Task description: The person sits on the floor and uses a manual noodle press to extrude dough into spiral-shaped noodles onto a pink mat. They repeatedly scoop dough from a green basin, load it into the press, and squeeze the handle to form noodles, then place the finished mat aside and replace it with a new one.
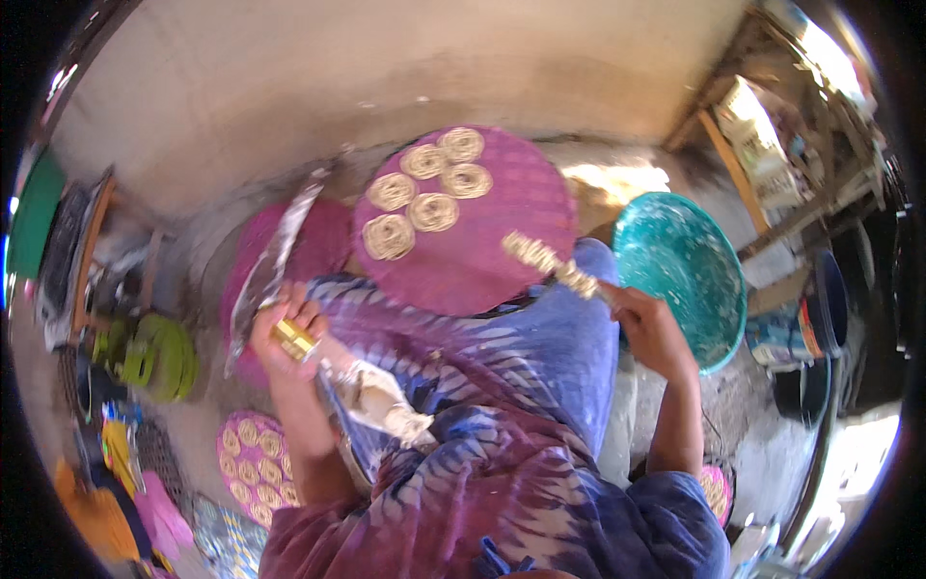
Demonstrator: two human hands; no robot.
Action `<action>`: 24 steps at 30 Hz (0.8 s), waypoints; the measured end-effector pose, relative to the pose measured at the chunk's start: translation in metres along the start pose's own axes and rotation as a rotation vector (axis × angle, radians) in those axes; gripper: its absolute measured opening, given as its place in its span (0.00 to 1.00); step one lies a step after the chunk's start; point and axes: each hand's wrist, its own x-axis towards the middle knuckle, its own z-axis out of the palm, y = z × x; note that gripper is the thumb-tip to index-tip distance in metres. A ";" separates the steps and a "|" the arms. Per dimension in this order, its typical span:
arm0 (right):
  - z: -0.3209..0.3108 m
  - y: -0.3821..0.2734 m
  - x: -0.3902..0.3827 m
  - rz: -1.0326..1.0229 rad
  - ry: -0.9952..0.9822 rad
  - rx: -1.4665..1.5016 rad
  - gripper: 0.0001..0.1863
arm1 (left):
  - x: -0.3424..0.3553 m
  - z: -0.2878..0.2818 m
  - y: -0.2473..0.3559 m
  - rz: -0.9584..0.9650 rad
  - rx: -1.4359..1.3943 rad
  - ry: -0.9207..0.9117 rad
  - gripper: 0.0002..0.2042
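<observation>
By the disc's [463,265] right edge, our right grip [652,326] pinches pale coils [548,261], best steadied; left grip [277,333] clasps something gold [293,339].

Rnd tray [473,275] purple-magenta, flat coils [433,212] pale cream w/ spiral lines, basin [680,270] teal w/ whitish smears, clothing [473,362] blue & purple tie-dye w/ white streaks, wall [386,68] beige, canister [166,359] lime-grn.
</observation>
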 end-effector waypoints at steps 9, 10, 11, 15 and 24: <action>-0.010 0.172 -0.052 0.775 -0.037 -0.756 0.14 | 0.015 -0.007 0.026 0.135 0.180 0.045 0.10; 0.001 0.185 -0.052 0.815 -0.133 -0.742 0.14 | 0.024 0.003 0.034 0.133 0.090 -0.149 0.11; 0.009 0.192 -0.053 0.819 -0.188 -0.701 0.15 | 0.033 0.015 0.041 0.155 0.096 -0.321 0.11; 0.008 0.166 -0.043 0.700 -0.139 -0.864 0.20 | 0.047 0.086 0.023 0.280 0.173 -0.266 0.14; 0.083 -0.032 -0.016 0.518 -0.671 1.987 0.47 | 0.080 0.125 -0.163 0.359 0.635 -0.480 0.35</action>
